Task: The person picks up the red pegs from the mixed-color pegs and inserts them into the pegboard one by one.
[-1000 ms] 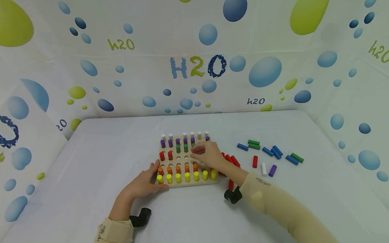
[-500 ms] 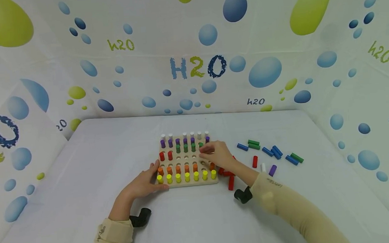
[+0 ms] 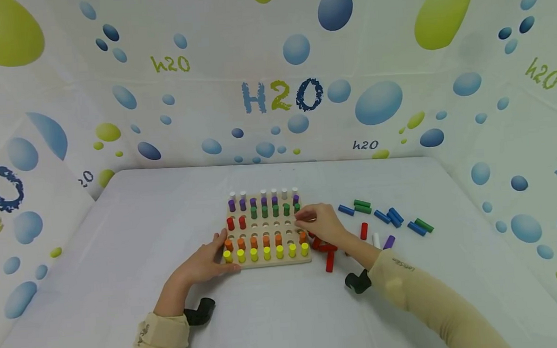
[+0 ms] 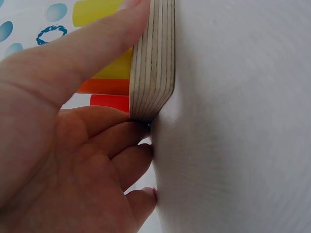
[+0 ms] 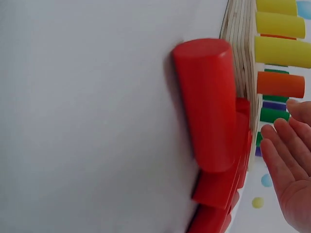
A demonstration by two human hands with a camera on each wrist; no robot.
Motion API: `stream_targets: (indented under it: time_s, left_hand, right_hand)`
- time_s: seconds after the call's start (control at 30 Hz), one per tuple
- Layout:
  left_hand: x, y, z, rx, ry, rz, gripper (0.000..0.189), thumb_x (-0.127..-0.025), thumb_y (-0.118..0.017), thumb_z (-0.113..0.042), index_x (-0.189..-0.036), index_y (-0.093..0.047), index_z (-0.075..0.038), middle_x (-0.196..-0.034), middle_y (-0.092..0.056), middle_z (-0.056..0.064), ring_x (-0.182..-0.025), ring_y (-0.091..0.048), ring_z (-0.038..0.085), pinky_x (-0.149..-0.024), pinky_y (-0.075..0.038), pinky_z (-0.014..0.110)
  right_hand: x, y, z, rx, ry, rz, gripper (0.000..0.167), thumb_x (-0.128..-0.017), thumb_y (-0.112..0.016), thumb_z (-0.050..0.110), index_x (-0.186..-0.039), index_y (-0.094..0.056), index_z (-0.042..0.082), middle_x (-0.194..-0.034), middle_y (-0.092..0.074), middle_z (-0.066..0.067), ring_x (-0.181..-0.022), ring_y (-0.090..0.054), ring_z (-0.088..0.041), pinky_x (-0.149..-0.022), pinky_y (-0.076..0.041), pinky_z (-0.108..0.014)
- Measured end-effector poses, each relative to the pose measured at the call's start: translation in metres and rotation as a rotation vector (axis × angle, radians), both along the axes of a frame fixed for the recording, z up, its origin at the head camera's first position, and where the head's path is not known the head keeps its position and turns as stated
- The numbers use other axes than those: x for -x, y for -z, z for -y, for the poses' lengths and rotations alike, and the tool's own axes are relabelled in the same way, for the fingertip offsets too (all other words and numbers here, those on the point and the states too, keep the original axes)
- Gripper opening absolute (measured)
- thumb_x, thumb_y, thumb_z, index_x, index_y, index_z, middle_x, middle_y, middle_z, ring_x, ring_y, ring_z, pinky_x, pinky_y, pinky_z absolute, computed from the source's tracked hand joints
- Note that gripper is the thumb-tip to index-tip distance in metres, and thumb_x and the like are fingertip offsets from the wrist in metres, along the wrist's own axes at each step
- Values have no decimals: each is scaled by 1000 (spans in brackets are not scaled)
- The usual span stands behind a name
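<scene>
Head view: the backdrop carries a large "H2O" at upper centre. Smaller "h2O" prints sit at upper left, right of centre and far right; at left are a dark "O" and a small "2O". Script on both sleeves is too small to read. The board lies mid-frame on the white-covered counter, bearing rows of upright pegs, from white at the back through purple, green, red and orange to yellow in front. The left hand grips its lower-left corner. The right hand is at its right edge, fingertips by the last green peg; whether they touch cannot be told. Loose red pegs lie right of the board, partly behind that hand; further right are blue, green, red, white and purple ones.

Left wrist view: thumb and fingers bracket the board's layered corner at upper centre, the thumb hiding parts of yellow, orange and red pegs.

Right wrist view: a loose red peg fills the centre, more below it. The right hand, at the right edge, has its fingers extended.
</scene>
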State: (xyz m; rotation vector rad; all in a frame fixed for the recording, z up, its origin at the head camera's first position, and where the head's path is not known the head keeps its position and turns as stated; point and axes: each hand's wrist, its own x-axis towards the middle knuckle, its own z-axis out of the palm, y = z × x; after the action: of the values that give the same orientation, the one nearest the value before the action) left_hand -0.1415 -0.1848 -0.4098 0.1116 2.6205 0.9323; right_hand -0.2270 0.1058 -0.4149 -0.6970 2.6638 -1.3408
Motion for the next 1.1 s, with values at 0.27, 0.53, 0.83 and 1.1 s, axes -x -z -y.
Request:
stream_targets:
  time_s: [0.27,0.53,0.83,1.1]
  left_hand:
    - [0,0,0,3,3,3,103,-74,-70,-48,-146,-11,-4,-147,-10,28,-132,-9,48,-104,-8,61]
    - [-1,-1,0,2,6,-2,103,-74,-71,-47,-146,-12,-4,-147,-12,28,-133,-10,47,-104,-8,61]
    - [0,0,1,4,11,-11,103,-74,-71,-47,-146,-12,-3,-146,-12,28,-133,-11,46,-104,-7,60]
    - [0,1,1,0,11,-8,103,-73,-71,-47,-146,-12,-3,-147,-11,28,-133,-10,47,-104,-8,61]
  right_hand:
    - [2,3,-12,-36,40,10,20,-84,-66,12,-102,-68,4,-95,-69,-6,-90,-64,-18,-81,-52,-30]
    - [3,6,-19,-89,73,41,20,-83,-68,12,-101,-68,5,-95,-69,-6,-90,-64,-18,-80,-52,-31]
    - [3,3,-26,-121,57,59,21,-83,-66,6,-104,-66,5,-98,-67,-7,-92,-63,-20,-78,-53,-30]
    - [4,-4,-28,-241,9,13,18,-84,-65,3,-102,-69,4,-98,-66,-6,-91,-62,-20,-79,-52,-30]
